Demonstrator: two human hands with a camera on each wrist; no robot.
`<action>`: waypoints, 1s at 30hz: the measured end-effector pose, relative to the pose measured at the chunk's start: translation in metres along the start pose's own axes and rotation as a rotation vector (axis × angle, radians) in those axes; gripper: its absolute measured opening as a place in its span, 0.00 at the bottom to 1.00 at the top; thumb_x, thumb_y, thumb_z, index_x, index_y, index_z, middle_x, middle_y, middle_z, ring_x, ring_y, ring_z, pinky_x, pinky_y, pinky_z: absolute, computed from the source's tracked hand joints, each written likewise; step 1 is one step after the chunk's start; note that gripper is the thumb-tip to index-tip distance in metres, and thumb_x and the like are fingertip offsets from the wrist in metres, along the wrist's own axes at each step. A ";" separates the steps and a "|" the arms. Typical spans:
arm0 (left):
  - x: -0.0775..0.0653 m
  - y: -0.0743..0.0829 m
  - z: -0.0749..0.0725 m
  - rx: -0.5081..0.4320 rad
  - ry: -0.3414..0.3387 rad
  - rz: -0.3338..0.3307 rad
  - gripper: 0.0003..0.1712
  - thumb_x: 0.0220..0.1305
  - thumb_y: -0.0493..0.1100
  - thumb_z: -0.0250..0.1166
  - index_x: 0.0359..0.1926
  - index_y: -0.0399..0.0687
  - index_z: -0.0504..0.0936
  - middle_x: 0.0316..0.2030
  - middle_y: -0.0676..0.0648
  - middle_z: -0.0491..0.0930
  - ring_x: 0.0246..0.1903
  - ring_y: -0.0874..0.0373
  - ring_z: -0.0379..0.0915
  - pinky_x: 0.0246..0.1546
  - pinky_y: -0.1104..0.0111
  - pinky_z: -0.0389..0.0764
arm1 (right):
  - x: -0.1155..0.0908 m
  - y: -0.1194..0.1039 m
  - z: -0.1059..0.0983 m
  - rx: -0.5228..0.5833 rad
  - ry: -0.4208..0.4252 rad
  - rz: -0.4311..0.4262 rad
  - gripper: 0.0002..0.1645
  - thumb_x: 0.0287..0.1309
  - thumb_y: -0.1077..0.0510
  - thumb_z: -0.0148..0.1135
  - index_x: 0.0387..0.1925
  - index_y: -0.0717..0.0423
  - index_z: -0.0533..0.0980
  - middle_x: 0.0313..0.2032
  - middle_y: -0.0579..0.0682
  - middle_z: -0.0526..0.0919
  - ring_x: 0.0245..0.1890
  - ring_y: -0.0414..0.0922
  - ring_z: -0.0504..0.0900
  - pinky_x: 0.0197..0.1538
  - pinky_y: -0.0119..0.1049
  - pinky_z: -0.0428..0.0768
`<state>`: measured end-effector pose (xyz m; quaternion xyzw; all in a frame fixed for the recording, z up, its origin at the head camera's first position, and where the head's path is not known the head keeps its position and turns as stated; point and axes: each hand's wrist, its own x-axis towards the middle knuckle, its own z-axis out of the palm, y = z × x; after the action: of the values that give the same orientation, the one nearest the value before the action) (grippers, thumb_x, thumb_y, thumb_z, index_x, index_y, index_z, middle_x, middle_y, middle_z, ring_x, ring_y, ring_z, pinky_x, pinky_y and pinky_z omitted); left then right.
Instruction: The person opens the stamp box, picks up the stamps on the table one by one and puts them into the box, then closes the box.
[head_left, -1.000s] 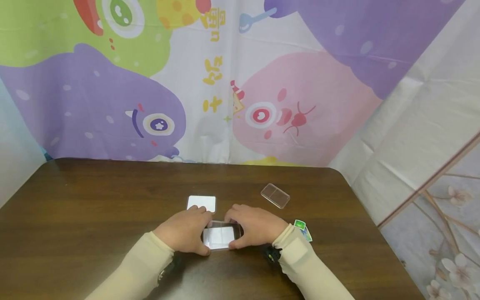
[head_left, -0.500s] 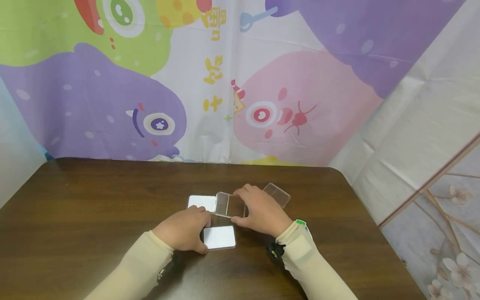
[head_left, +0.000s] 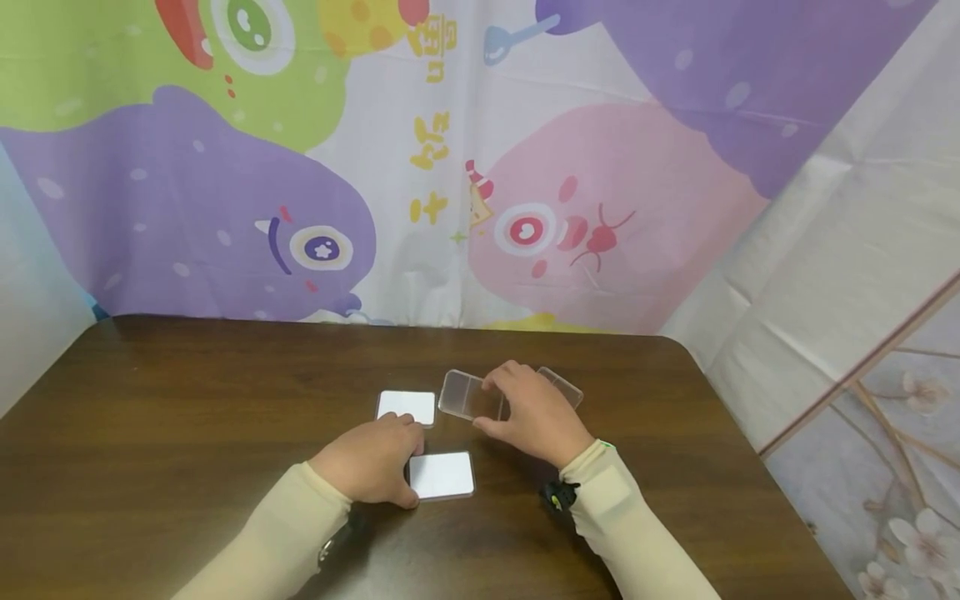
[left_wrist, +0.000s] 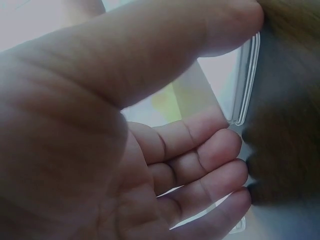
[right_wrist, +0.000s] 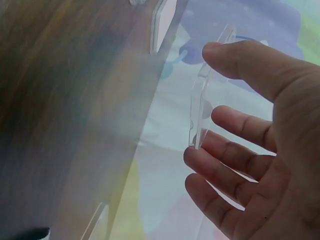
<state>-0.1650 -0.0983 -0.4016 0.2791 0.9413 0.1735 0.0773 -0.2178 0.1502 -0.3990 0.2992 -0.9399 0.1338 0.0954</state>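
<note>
Since the last head frame, the right hand [head_left: 536, 414] has carried the clear plastic panel [head_left: 461, 395] a little up and right, so it now sits apart from both white cases. Watching remotely, I see its fingers curled about the panel's right end, thumb on the lower edge, fingertips on the upper. My right wrist view shows it nearly edge-on and seemingly off the table. I read that edge grip as a way to hold something thin without covering its face; the left half sticks out free.

At centre-bottom, the left hand [head_left: 367, 461] spans the left end of the near white case [head_left: 442, 475], thumb at the lower corner and index finger at the upper one, as my left wrist view confirms. I judge that hold is there to keep the case from sliding, since it lies flat and the rest of its white face is uncovered.

Just above those knuckles lies the far white case [head_left: 406, 406]; whether they touch it I can't tell. Behind the right hand, a second clear panel [head_left: 567, 387] lies slanted, partly hidden, perhaps parked out of the way. Beneath everything is the brown table [head_left: 225, 400], and the cartoon backdrop [head_left: 622, 192] fills the upper frame.
</note>
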 end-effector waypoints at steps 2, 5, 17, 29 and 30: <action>0.000 0.000 0.000 0.005 0.005 0.004 0.27 0.37 0.47 0.84 0.36 0.44 0.80 0.34 0.52 0.75 0.36 0.55 0.70 0.40 0.57 0.79 | 0.000 0.002 -0.001 0.001 0.013 0.004 0.27 0.53 0.43 0.79 0.48 0.54 0.82 0.45 0.48 0.83 0.42 0.43 0.81 0.49 0.41 0.82; -0.001 0.000 0.000 0.012 0.008 0.007 0.26 0.37 0.47 0.83 0.36 0.44 0.80 0.34 0.52 0.75 0.36 0.55 0.70 0.40 0.57 0.79 | -0.001 0.005 0.000 0.001 0.031 0.001 0.27 0.53 0.44 0.79 0.48 0.55 0.82 0.46 0.48 0.83 0.41 0.43 0.80 0.48 0.40 0.82; -0.001 0.001 -0.001 -0.002 -0.005 -0.001 0.27 0.38 0.47 0.84 0.37 0.43 0.79 0.33 0.51 0.75 0.36 0.53 0.69 0.40 0.56 0.78 | 0.001 0.011 -0.002 0.010 0.055 0.052 0.27 0.54 0.49 0.78 0.51 0.57 0.80 0.47 0.52 0.83 0.46 0.48 0.79 0.50 0.43 0.82; -0.002 0.002 -0.001 0.004 -0.019 -0.014 0.28 0.40 0.46 0.84 0.39 0.42 0.79 0.34 0.50 0.76 0.37 0.52 0.70 0.41 0.55 0.78 | 0.001 0.014 0.002 0.022 0.050 0.096 0.28 0.57 0.48 0.78 0.54 0.58 0.79 0.50 0.56 0.83 0.46 0.49 0.79 0.47 0.44 0.82; -0.002 0.003 -0.001 -0.001 -0.024 -0.018 0.28 0.40 0.46 0.84 0.39 0.42 0.79 0.34 0.50 0.76 0.37 0.52 0.70 0.41 0.55 0.78 | 0.001 0.014 0.003 0.027 0.049 0.105 0.29 0.57 0.48 0.78 0.54 0.58 0.79 0.51 0.56 0.83 0.46 0.48 0.79 0.47 0.44 0.82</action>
<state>-0.1626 -0.0972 -0.3996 0.2727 0.9427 0.1697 0.0902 -0.2270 0.1598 -0.4044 0.2472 -0.9498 0.1588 0.1074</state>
